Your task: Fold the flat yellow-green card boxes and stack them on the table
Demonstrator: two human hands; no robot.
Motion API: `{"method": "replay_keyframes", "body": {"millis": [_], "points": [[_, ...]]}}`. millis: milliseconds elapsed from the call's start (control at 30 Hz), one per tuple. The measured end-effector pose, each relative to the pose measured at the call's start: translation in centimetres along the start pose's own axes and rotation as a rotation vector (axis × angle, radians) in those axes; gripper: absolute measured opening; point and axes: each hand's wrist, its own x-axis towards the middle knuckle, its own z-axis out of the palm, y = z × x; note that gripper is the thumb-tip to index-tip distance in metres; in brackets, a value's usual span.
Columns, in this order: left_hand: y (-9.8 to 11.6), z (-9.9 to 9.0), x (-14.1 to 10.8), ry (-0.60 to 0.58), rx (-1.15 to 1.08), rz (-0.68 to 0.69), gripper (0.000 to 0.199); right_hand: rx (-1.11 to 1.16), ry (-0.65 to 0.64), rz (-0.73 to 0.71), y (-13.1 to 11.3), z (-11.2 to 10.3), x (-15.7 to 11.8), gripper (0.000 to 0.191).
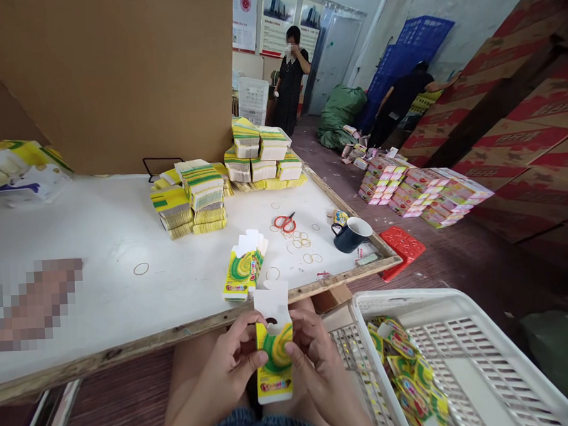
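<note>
Evidently the left hand (240,353) pinches one long edge of the box (275,364), thumb on the printed front and fingers curled behind; the right hand (315,346) holds the opposite edge in much the same way, so both are closed lightly on it. The box is held up just at the near rim of the desk (109,302), with a small stack (243,271) of similar ones close beyond; scissors (285,223) and a mug (353,236) are farther off, and a crate (410,293) with packs (414,383) in it stands to the right.

It looks like thin card; it should be light, springy across the faces, stiffer along the folds, a little slick on the print and easy to crush; the side folds seem the best hold, with gentle pressure, leaving the flap (271,298) free. Its long axis runs nearly straight away from the wearer; the white flap points toward the desk, the printed lower end back toward the body; its exact lean I cannot tell.
</note>
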Motion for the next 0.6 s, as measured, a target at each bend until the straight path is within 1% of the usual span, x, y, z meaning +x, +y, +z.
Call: {"method": "replay_keyframes", "body": {"millis": [67,133,267,300,333,400,433,467,500,533,600], "points": [[0.0,0.0,-0.2,0.005,0.002,-0.003,0.038,-0.06,-0.007,0.002,0.1,0.0,0.0,0.033],[0.1,-0.1,-0.4,-0.014,0.013,-0.005,0.036,-0.131,-0.027,0.002,0.1,0.0,0.1,0.032],[0.3,-0.4,-0.8,-0.083,0.073,-0.013,0.026,-0.263,-0.133,-0.01,-0.6,-0.3,0.7,0.017],[0.3,-0.3,-0.9,-0.096,0.069,-0.016,0.028,-0.276,-0.142,-0.016,-0.7,-0.4,0.8,0.017],[0.4,-0.3,-0.9,-0.099,0.048,-0.019,0.034,-0.28,-0.138,-0.026,-0.9,-0.5,1.0,0.019],[0.5,0.0,-0.9,-0.088,-0.03,-0.033,0.058,-0.261,-0.109,-0.053,-1.0,-0.5,1.2,0.022],[0.6,0.2,-0.8,-0.083,-0.072,-0.045,0.072,-0.235,-0.076,-0.064,-1.0,-0.6,1.3,0.021],[0.8,0.4,-0.7,-0.087,-0.102,-0.059,0.081,-0.205,-0.031,-0.07,-1.0,-0.6,1.3,0.018],[0.9,0.6,-0.6,-0.1,-0.114,-0.069,0.085,-0.177,0.025,-0.068,-1.0,-0.6,1.4,0.017],[1.0,0.7,-0.6,-0.118,-0.109,-0.074,0.082,-0.154,0.087,-0.059,-0.9,-0.7,1.4,0.019],[0.9,0.8,-0.3,-0.132,-0.057,-0.069,0.067,-0.143,0.178,-0.04,-0.9,-1.0,1.5,0.025]]}}
